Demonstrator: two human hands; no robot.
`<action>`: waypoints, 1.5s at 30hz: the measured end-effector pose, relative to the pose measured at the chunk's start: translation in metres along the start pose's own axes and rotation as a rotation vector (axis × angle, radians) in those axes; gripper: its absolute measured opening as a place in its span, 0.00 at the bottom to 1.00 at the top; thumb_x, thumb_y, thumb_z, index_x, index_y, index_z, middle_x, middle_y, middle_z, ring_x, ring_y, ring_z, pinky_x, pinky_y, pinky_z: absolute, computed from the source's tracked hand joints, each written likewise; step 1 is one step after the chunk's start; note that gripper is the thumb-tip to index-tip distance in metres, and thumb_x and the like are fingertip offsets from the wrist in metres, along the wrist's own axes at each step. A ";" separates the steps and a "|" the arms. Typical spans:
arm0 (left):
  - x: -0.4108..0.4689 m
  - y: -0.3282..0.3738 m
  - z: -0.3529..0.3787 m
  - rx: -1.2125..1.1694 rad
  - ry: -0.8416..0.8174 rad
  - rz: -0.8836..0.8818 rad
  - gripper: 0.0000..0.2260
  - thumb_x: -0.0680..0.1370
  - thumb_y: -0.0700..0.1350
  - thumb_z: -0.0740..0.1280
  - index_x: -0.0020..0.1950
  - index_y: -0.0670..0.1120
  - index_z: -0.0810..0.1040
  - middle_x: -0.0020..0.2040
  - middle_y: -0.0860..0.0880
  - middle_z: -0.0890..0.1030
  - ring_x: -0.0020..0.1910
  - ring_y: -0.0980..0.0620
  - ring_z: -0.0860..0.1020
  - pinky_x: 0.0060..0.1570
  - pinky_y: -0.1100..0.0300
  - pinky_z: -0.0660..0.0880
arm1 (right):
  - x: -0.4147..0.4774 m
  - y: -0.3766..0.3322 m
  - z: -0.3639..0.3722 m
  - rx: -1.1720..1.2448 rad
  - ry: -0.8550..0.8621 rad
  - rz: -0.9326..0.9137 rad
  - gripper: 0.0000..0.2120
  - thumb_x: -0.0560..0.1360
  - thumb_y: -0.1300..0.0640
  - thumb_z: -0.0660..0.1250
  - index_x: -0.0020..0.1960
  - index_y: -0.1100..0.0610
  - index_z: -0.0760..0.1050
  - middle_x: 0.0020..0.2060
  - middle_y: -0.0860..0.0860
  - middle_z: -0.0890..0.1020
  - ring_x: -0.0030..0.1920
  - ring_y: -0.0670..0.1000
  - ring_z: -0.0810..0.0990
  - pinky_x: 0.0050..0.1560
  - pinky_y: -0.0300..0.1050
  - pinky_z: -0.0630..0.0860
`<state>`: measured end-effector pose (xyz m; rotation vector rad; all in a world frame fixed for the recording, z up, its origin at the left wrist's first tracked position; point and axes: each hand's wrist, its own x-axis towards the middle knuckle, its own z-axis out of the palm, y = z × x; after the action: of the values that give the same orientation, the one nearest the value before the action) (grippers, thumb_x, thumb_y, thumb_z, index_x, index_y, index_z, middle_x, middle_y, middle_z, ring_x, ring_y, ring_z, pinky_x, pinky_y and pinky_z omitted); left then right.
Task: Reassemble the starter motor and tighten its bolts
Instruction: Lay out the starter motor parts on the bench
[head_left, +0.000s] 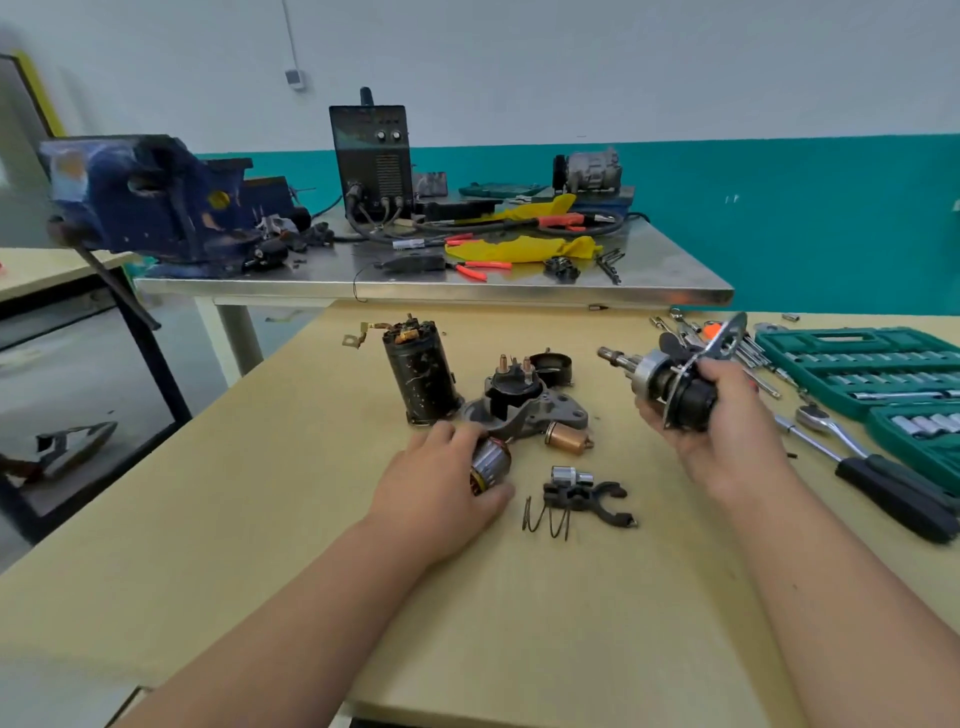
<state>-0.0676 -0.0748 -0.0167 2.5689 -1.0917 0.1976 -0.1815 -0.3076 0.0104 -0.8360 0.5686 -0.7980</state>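
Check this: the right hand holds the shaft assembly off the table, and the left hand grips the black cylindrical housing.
Not the housing. In the head view the left hand grips the copper-wound armature; the black cylindrical housing stands untouched behind it. The right hand does hold the shaft assembly.

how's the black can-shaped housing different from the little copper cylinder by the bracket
The black housing stands upright on the table; the copper cylinder lies on its side. The housing is dark, scuffed and clearly the bigger of the two; the copper cylinder is shiny and small. The housing has wiring sticking out of its top; the copper cylinder has none. Both are round-bodied loose parts on the same table.
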 end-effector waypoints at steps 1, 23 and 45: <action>0.002 -0.001 0.001 -0.035 -0.026 -0.025 0.26 0.75 0.63 0.65 0.70 0.57 0.63 0.64 0.53 0.73 0.62 0.51 0.72 0.56 0.56 0.72 | 0.005 0.001 -0.005 -0.130 0.044 -0.050 0.10 0.76 0.54 0.66 0.56 0.55 0.74 0.53 0.58 0.81 0.53 0.61 0.83 0.48 0.56 0.82; 0.032 -0.018 0.004 0.164 0.010 0.022 0.34 0.72 0.70 0.64 0.74 0.60 0.59 0.65 0.56 0.71 0.60 0.52 0.74 0.46 0.58 0.72 | 0.002 0.010 0.009 -1.272 -0.190 -0.546 0.17 0.78 0.49 0.63 0.66 0.49 0.71 0.57 0.42 0.74 0.55 0.42 0.74 0.54 0.40 0.69; 0.024 -0.054 -0.023 -0.144 -0.159 0.009 0.19 0.67 0.66 0.71 0.55 0.66 0.71 0.47 0.61 0.78 0.40 0.62 0.75 0.38 0.61 0.72 | 0.008 0.002 -0.011 -1.248 -0.136 -0.313 0.06 0.79 0.54 0.61 0.53 0.45 0.74 0.53 0.48 0.75 0.49 0.48 0.73 0.36 0.38 0.65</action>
<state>-0.0115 -0.0474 -0.0027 2.4849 -1.1292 -0.0814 -0.1842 -0.3182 0.0018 -2.1460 0.8200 -0.6006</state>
